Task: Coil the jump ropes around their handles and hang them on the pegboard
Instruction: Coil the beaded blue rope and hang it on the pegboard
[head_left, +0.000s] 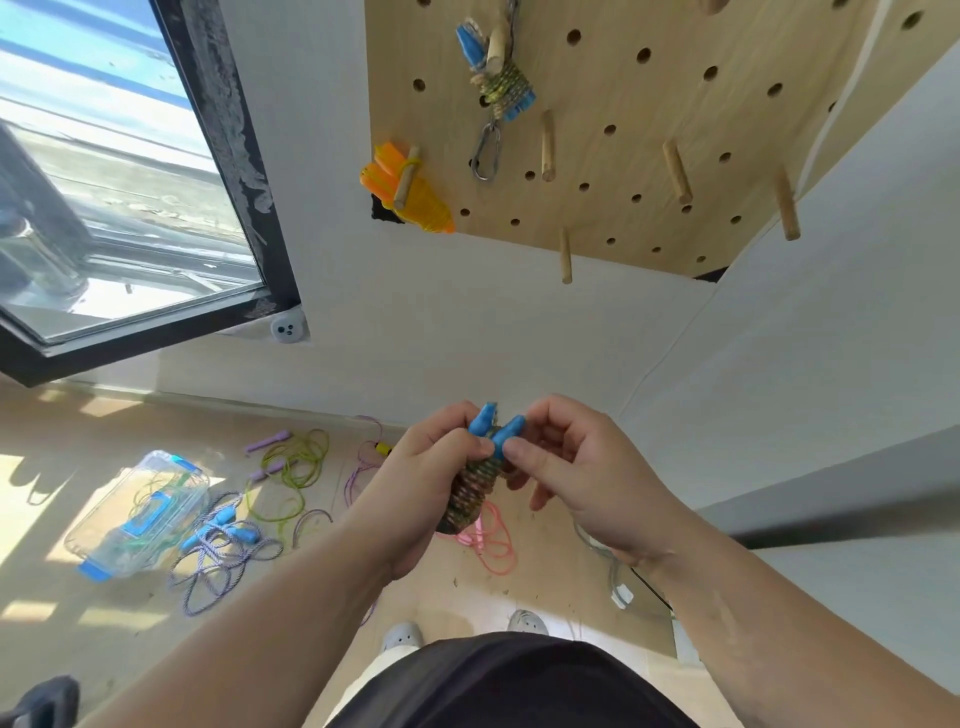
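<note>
Two hands meet on one bundle, held in the air in front of the person's body, below the pegboard (649, 156) and well apart from it. The left hand (431, 467) is wrapped round the coiled rope (470, 493), a tight multicoloured winding over a pair of blue handles (493, 431) whose tips stick up between the hands. The right hand (576, 467) pinches with thumb and forefinger at the neck of the nearer handle; whether it also has the rope's loose end cannot be told.

The bundle looks light. Its cord appears braided and soft, so the turns will likely spring loose if the grip slackens, while the plastic handles give a stiff, rather smooth core. The safest hold is probably round the middle of the winding, squeezing the turns against the handles and leaving the other hand free to tuck the end. To hang it, a loop or the gap between the handle tips would have to slip over a bare peg (546, 145).

An orange bundle (410, 192) and a second blue-handled bundle (506, 85) already hang on the board. A purple rope (223, 551), a green rope (296, 462) and a pink rope (493, 535) lie loose on the floor near a clear plastic box (140, 514)
</note>
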